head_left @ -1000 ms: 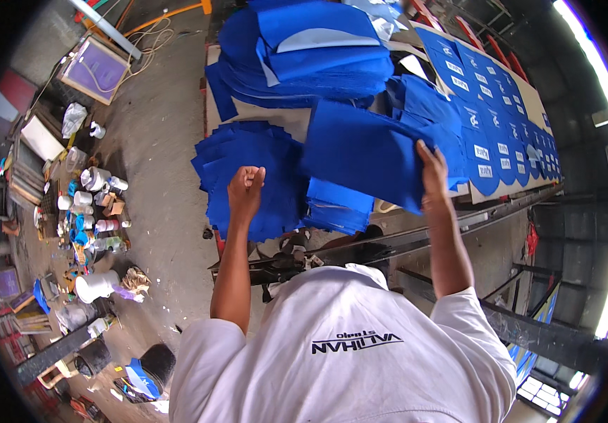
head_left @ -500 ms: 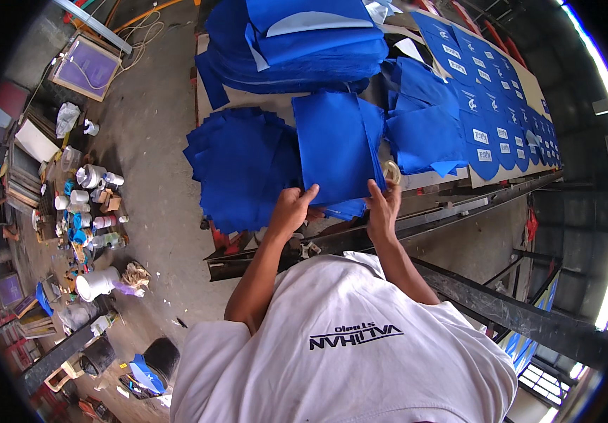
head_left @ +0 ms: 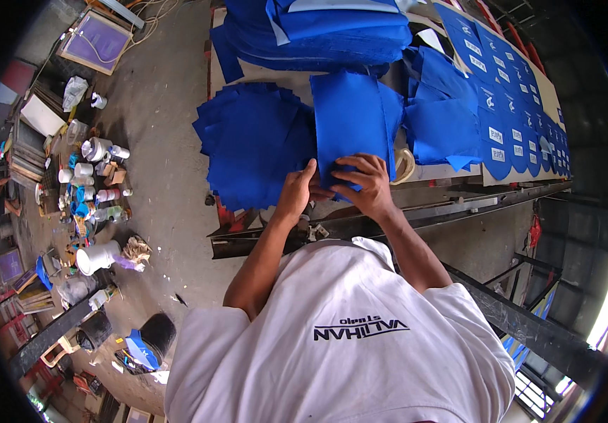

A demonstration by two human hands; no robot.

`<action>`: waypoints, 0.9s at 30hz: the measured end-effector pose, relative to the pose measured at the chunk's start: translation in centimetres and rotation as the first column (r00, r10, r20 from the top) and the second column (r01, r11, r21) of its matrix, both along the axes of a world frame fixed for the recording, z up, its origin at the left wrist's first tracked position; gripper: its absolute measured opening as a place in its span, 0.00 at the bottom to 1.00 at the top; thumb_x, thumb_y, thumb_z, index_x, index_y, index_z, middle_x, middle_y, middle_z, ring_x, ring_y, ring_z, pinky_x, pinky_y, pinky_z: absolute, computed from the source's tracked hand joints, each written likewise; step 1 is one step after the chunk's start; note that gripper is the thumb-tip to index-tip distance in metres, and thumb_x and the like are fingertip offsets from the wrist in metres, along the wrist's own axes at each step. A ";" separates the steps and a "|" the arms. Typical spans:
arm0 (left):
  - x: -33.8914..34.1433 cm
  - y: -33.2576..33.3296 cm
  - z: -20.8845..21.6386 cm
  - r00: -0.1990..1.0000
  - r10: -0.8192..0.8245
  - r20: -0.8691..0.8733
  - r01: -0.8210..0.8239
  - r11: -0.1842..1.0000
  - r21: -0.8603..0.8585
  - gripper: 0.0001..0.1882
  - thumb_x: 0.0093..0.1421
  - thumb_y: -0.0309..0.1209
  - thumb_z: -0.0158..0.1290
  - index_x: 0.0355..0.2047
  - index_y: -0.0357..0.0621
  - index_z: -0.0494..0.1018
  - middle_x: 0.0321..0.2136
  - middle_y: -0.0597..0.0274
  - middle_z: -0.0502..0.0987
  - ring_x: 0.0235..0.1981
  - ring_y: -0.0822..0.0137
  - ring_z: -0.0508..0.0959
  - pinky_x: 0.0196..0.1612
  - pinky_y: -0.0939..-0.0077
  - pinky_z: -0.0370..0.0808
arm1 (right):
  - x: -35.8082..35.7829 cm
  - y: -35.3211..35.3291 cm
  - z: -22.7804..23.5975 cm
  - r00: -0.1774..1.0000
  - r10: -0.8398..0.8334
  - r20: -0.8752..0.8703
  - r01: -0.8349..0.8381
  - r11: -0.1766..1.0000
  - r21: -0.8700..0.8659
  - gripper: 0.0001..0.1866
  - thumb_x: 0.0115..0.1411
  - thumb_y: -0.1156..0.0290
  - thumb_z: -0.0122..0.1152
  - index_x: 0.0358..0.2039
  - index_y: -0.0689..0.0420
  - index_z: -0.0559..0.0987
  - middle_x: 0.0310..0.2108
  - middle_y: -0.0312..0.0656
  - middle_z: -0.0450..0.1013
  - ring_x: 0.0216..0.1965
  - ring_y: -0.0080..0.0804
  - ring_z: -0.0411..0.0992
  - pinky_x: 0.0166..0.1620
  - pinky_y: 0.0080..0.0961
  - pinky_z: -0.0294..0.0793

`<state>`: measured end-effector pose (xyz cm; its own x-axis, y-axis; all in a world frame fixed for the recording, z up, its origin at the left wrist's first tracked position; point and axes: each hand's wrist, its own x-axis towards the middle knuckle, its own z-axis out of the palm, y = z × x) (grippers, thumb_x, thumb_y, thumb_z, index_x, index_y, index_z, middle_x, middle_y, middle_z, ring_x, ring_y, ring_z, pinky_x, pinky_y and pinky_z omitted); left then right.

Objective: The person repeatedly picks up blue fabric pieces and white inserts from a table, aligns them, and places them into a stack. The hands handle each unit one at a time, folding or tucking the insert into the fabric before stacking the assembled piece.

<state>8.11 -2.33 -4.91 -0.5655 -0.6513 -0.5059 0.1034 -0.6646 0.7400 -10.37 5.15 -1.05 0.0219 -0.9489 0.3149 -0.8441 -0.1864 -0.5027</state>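
A small stack of blue fabric sheets [head_left: 352, 116] lies in front of me, its near edge between my hands. At the near left corner, my left hand [head_left: 297, 192] is closed with the thumb up along the edge and the other fingers partly hidden. My right hand [head_left: 366, 185] reaches over the near right part, its bent fingers on the top sheet and closed on the near edge. What lies under the fingertips is hidden. Left of this stack is a fanned pile of blue fabric pieces [head_left: 254, 144]. A roll of tape [head_left: 404, 166] rests just right of my right hand.
A tall pile of blue fabric [head_left: 311, 46] fills the far side of the table. More blue sheets [head_left: 445, 127] and printed blue panels [head_left: 508, 120] lie to the right. A dark metal rail [head_left: 431, 211] runs along the near edge. Tubs and bottles [head_left: 96, 169] clutter the floor at left.
My right hand has moved from the stack's near right corner leftward over the top sheet, closer to my left hand. The whole view has shifted slightly.
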 end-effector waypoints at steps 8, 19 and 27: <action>0.7 -0.1 0.9 0.998 -0.045 -0.047 0.044 0.999 -0.012 0.25 0.70 0.50 0.48 0.38 0.37 0.79 0.32 0.57 0.83 0.29 0.67 0.84 0.31 0.78 0.80 | -2.0 -1.1 1.4 0.972 0.038 0.233 -0.095 0.966 0.239 0.08 0.51 0.63 0.73 0.31 0.50 0.87 0.38 0.31 0.82 0.43 0.29 0.75 0.53 0.34 0.62; 0.7 0.1 0.8 0.999 -0.029 -0.026 0.026 0.995 -0.098 0.17 0.68 0.42 0.53 0.34 0.39 0.78 0.27 0.63 0.81 0.28 0.70 0.84 0.31 0.80 0.79 | 0.6 -0.9 1.9 0.997 0.016 0.075 -0.026 0.991 0.132 0.18 0.46 0.57 0.77 0.37 0.48 0.85 0.39 0.31 0.78 0.43 0.31 0.73 0.52 0.34 0.62; 0.6 -0.1 0.1 0.999 -0.049 0.018 0.051 0.993 -0.104 0.16 0.67 0.41 0.55 0.35 0.38 0.78 0.27 0.63 0.81 0.27 0.73 0.83 0.30 0.81 0.78 | 0.4 -1.4 2.1 0.996 0.012 0.091 -0.026 0.989 0.148 0.16 0.45 0.59 0.78 0.34 0.49 0.84 0.36 0.32 0.77 0.41 0.32 0.74 0.51 0.33 0.62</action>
